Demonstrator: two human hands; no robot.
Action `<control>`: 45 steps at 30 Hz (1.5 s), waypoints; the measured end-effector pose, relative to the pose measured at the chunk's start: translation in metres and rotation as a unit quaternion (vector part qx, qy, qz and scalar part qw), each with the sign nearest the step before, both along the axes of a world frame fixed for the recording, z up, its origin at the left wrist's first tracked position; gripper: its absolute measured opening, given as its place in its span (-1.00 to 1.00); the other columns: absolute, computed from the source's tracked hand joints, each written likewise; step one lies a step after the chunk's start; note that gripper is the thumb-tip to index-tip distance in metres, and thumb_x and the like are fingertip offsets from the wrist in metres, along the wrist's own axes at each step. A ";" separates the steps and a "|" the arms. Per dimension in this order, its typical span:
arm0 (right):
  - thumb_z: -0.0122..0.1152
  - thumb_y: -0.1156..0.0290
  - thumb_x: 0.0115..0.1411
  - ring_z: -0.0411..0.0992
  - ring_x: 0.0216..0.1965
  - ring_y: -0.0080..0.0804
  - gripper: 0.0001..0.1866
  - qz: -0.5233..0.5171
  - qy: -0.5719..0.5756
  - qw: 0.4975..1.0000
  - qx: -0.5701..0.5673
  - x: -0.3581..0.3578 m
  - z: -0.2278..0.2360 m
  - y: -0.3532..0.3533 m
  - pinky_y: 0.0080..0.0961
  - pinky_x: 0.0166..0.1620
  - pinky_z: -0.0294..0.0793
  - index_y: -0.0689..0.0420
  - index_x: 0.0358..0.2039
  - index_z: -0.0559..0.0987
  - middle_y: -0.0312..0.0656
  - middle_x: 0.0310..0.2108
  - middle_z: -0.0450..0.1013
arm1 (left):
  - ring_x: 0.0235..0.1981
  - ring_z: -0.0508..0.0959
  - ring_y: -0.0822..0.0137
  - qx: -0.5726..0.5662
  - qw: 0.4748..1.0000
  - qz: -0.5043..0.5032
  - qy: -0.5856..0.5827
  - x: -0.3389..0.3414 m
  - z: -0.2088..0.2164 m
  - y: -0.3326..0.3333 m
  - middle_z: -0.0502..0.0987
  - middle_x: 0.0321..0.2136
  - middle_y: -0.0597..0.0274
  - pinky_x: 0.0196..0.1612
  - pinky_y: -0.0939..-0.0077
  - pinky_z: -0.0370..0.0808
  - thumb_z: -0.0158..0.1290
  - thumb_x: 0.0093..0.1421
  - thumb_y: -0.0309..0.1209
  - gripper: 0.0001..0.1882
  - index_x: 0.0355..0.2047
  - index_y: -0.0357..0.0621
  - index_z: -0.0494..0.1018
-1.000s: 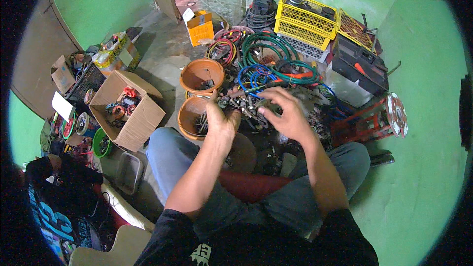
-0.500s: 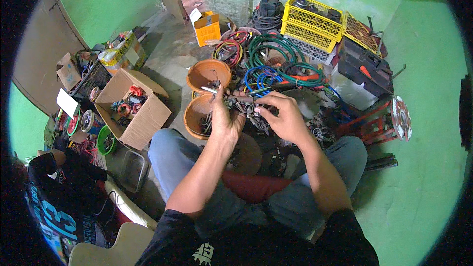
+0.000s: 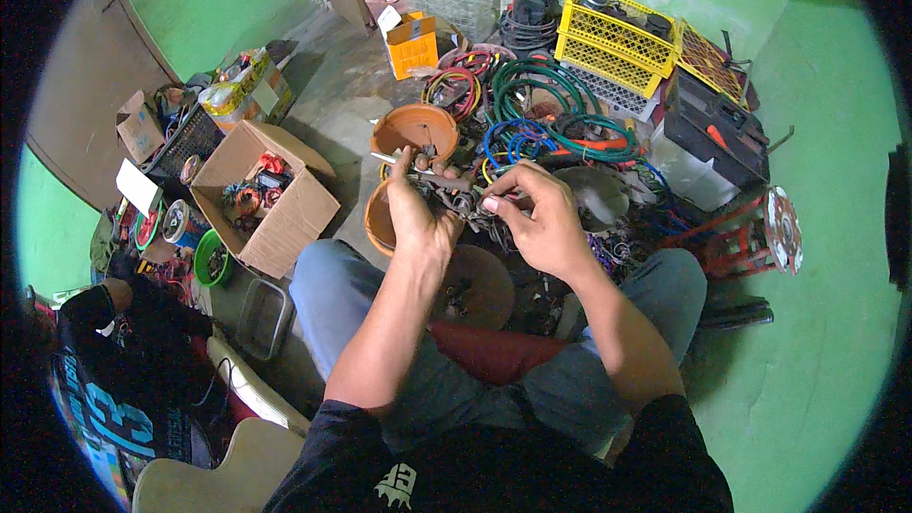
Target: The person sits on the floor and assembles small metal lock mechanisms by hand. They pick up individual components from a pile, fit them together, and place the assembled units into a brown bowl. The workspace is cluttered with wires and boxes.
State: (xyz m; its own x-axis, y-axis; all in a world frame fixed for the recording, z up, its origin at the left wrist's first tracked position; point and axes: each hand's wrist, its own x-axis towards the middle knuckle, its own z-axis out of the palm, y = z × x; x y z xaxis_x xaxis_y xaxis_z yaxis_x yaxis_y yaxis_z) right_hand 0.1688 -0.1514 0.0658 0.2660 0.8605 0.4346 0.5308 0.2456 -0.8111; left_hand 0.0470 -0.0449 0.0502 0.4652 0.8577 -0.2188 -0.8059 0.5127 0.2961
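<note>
My left hand (image 3: 420, 218) is turned palm up and cups a handful of small dark metal parts (image 3: 463, 198), which look like bolts and fittings. A thin white stick (image 3: 385, 160) pokes out past its thumb. Close by on the right, my right hand (image 3: 546, 223) pinches thumb against forefinger at the edge of the handful. Whatever lies between those fingertips is too small to name. Beyond my left hand stands an orange bowl (image 3: 415, 125) with a few bits in it. A second orange bowl (image 3: 377, 218) is partly covered by that hand.
Coiled green hose (image 3: 532, 85) and blue hose (image 3: 494, 138) lie ahead. A cardboard box (image 3: 294, 223) of mixed parts stands left, near a green bowl (image 3: 211, 258). Yellow crates (image 3: 617, 43), a dark toolbox (image 3: 712, 133) and a red stool (image 3: 746, 237) line the right.
The view has shifted slightly, so the surroundings sit a little further right. My left fingers have opened out somewhat under the metal parts. My right hand still pinches beside them.
</note>
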 end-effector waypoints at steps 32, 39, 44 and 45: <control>0.28 0.26 0.25 0.48 -0.33 -0.49 -0.80 0.175 0.669 0.722 -0.005 0.017 -0.006 0.024 -0.46 -0.18 0.52 0.06 -0.21 0.56 -0.35 -0.35 0.49 | -0.60 0.27 0.40 -0.019 0.998 0.024 -0.059 -0.035 0.003 0.011 0.22 -0.64 0.35 -0.36 0.35 0.31 -0.10 0.33 -0.26 -0.71 -0.53 -0.03 0.22; 0.27 0.23 0.26 0.44 -0.43 -0.55 -0.83 0.234 0.690 0.685 -0.021 0.017 -0.010 0.025 -0.55 -0.31 0.49 0.03 -0.34 0.53 -0.38 -0.43 0.47 | -0.57 0.32 0.37 -0.004 0.997 0.053 -0.058 -0.050 -0.006 0.022 0.27 -0.62 0.34 -0.34 0.29 0.33 -0.12 0.35 -0.25 -0.72 -0.52 -0.03 0.24; 0.25 0.32 0.27 0.50 -0.38 -0.50 -0.87 0.251 0.669 0.699 -0.019 0.012 -0.012 0.030 -0.54 -0.27 0.55 0.07 -0.27 0.55 -0.31 -0.37 0.52 | -0.55 0.35 0.33 0.000 0.995 0.079 -0.064 -0.069 -0.008 0.029 0.28 -0.61 0.33 -0.31 0.25 0.37 -0.11 0.35 -0.23 -0.73 -0.49 -0.05 0.27; 0.24 0.34 0.27 0.52 -0.36 -0.49 -0.87 0.246 0.656 0.713 -0.021 0.008 -0.012 0.032 -0.54 -0.26 0.57 0.09 -0.25 0.56 -0.29 -0.36 0.53 | -0.56 0.32 0.33 -0.006 0.994 0.084 -0.064 -0.072 -0.008 0.029 0.26 -0.62 0.32 -0.32 0.27 0.36 -0.09 0.33 -0.23 -0.72 -0.50 -0.04 0.26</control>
State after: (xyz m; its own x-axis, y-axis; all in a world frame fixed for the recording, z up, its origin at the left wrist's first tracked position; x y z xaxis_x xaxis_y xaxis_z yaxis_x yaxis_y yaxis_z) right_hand 0.1772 -0.1191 0.0543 0.0812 0.9948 0.0617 -0.8341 0.1017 -0.5422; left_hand -0.0252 -0.0160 0.0418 0.3397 0.9237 -0.1773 -0.9116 0.3697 0.1797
